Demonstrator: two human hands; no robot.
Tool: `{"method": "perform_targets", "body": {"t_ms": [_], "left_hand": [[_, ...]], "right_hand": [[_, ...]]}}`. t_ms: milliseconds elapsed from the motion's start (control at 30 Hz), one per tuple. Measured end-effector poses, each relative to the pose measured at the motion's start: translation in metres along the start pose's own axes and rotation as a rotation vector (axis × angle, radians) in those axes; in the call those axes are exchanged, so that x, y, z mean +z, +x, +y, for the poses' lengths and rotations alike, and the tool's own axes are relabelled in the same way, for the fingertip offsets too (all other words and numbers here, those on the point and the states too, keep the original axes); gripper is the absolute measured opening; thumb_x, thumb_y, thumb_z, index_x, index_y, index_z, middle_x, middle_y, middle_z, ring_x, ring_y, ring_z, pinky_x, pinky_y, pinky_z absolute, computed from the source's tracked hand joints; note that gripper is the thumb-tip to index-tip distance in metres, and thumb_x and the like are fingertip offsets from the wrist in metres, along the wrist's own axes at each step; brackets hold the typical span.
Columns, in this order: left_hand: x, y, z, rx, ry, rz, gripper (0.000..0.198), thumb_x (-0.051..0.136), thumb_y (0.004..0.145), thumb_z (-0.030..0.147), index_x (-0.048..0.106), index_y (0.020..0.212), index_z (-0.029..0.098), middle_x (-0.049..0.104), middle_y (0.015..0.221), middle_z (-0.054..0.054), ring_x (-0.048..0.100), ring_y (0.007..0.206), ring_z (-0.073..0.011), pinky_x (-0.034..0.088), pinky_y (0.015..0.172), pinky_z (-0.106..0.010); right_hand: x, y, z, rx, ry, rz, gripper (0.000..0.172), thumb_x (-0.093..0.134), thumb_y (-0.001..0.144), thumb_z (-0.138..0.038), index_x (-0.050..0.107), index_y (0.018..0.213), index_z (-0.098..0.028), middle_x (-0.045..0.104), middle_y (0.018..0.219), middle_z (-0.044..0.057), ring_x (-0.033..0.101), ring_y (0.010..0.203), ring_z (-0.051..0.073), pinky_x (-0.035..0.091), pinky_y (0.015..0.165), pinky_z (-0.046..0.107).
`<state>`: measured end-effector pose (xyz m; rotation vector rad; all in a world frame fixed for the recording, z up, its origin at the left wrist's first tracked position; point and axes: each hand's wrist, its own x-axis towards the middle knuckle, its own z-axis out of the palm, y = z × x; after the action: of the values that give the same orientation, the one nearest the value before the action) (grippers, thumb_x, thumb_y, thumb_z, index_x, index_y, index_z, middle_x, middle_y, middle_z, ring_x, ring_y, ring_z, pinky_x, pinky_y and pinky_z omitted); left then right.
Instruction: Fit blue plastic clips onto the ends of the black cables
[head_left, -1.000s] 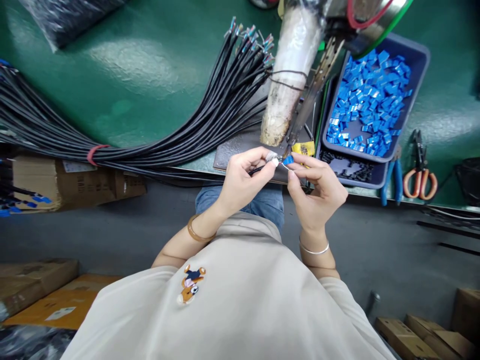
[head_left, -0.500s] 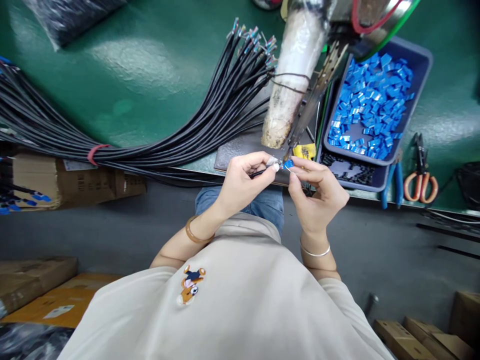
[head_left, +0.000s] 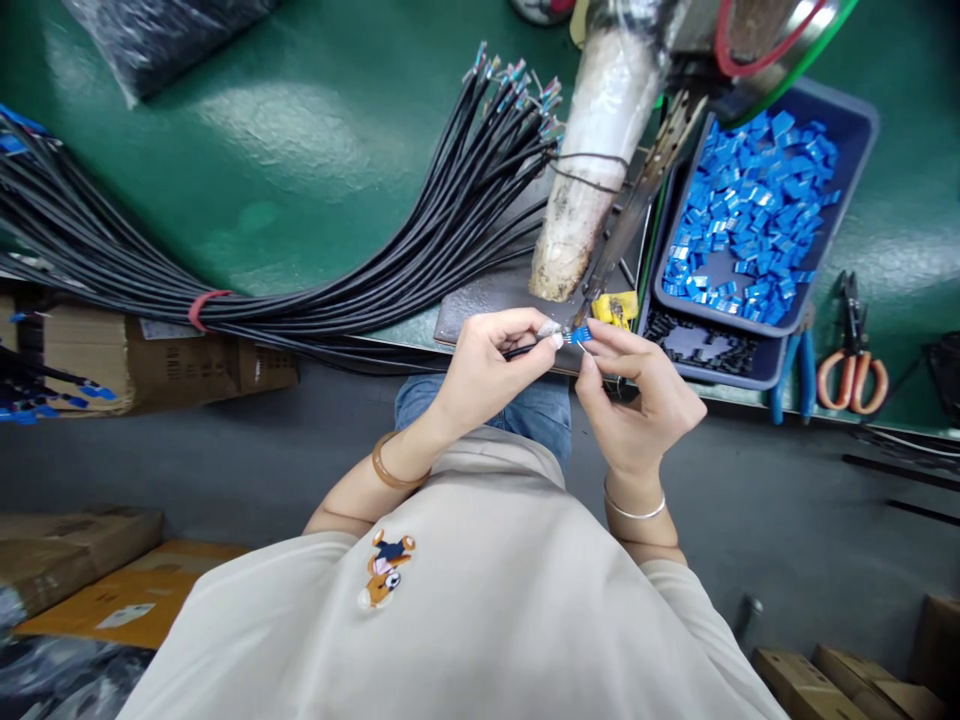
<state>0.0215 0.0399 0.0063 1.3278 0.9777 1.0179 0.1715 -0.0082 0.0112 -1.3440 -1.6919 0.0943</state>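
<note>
My left hand (head_left: 491,365) pinches the end of a black cable (head_left: 519,351) between thumb and forefinger. A small blue connector (head_left: 580,335) sits at the cable's wire ends, between my two hands. My right hand (head_left: 637,395) has its fingertips at the connector's right side, with a thin pale wire or tool near the thumb; which of the two is too small to tell. Just above the hands are the tip of a metal bar (head_left: 592,300) and a yellow piece (head_left: 615,309). A white wrapped tube (head_left: 581,190) hangs over the work spot.
A bundle of black cables (head_left: 352,290) curves across the green table (head_left: 315,200). At the right stand a bin (head_left: 862,150) of blue connectors, a lower tray of black parts (head_left: 694,345), blue-handled pliers (head_left: 804,370) and orange-handled cutters (head_left: 851,375). Cardboard boxes (head_left: 202,370) are below.
The whole view has shifted slightly, so table items appear a little further right and lower. Both hands keep their hold at the blue connector, and its blue body shows a little more.
</note>
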Motion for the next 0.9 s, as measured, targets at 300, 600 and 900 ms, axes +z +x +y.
{"method": "perform_targets", "body": {"t_ms": [300, 600, 900], "left_hand": [[-0.0016, -0.0026, -0.0032, -0.017, 0.02, -0.058, 0.015, 0.062, 0.082, 0.02, 0.06, 0.069, 0.013, 0.042, 0.058, 0.004, 0.034, 0.053, -0.0054, 0.029, 0.051, -0.02], [-0.0013, 0.0004, -0.0037, -0.036, -0.085, -0.083, 0.02, 0.061, 0.085, 0.025, 0.06, 0.069, 0.014, 0.04, 0.058, 0.004, 0.032, 0.053, -0.0054, 0.026, 0.05, -0.021], [0.0002, 0.0029, -0.0034, -0.002, -0.028, -0.056, 0.018, 0.058, 0.086, 0.022, 0.058, 0.07, 0.015, 0.031, 0.055, 0.006, 0.026, 0.051, -0.006, 0.021, 0.048, -0.023]], "right_hand": [[-0.0021, -0.0013, -0.0018, -0.096, -0.114, 0.035, 0.015, 0.07, 0.08, -0.01, 0.064, 0.088, -0.022, 0.077, 0.1, 0.003, 0.075, 0.083, 0.015, 0.062, 0.076, 0.025], [-0.0008, 0.0017, -0.0008, 0.006, -0.023, -0.016, 0.012, 0.069, 0.081, -0.012, 0.064, 0.086, -0.022, 0.076, 0.103, 0.004, 0.074, 0.088, 0.016, 0.063, 0.077, 0.031], [0.001, 0.0039, 0.0019, 0.031, -0.01, -0.014, 0.01, 0.068, 0.082, -0.014, 0.065, 0.085, -0.022, 0.075, 0.102, 0.002, 0.074, 0.087, 0.017, 0.063, 0.075, 0.032]]}}
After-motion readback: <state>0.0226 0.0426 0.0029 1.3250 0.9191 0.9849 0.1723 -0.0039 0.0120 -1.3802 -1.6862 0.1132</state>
